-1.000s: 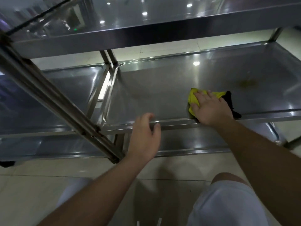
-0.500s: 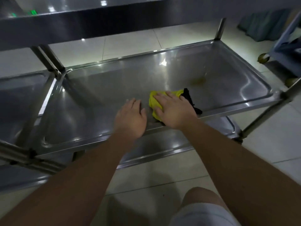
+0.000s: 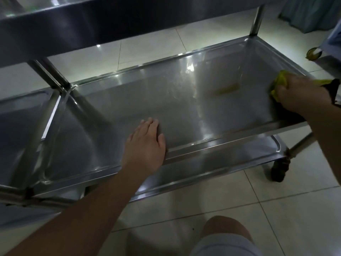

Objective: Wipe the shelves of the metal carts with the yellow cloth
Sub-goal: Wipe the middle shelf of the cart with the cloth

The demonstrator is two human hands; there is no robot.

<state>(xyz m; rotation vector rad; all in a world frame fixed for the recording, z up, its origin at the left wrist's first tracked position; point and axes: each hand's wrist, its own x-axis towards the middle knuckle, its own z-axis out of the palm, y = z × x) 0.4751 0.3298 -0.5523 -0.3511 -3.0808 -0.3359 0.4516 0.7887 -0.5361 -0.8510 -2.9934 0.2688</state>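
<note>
The middle shelf (image 3: 184,106) of a stainless steel cart fills the view, a shallow tray with a raised rim. My right hand (image 3: 302,97) presses the yellow cloth (image 3: 280,82) flat against the shelf's right end, near the rim; a black edge of the cloth shows by my wrist. A yellowish smear (image 3: 227,89) lies on the metal just left of the cloth. My left hand (image 3: 147,145) rests palm down on the shelf's front rim, fingers spread, holding nothing.
The cart's top shelf (image 3: 92,21) overhangs at the back. A lower shelf (image 3: 230,157) and a black caster (image 3: 279,171) show below. A second metal cart (image 3: 22,130) adjoins on the left. A blue trolley with a wheel (image 3: 313,53) stands at far right on the tiled floor.
My right hand has swept the yellow cloth from the shelf's front middle to its right end. My left hand came down from the air onto the front rim and stays there.
</note>
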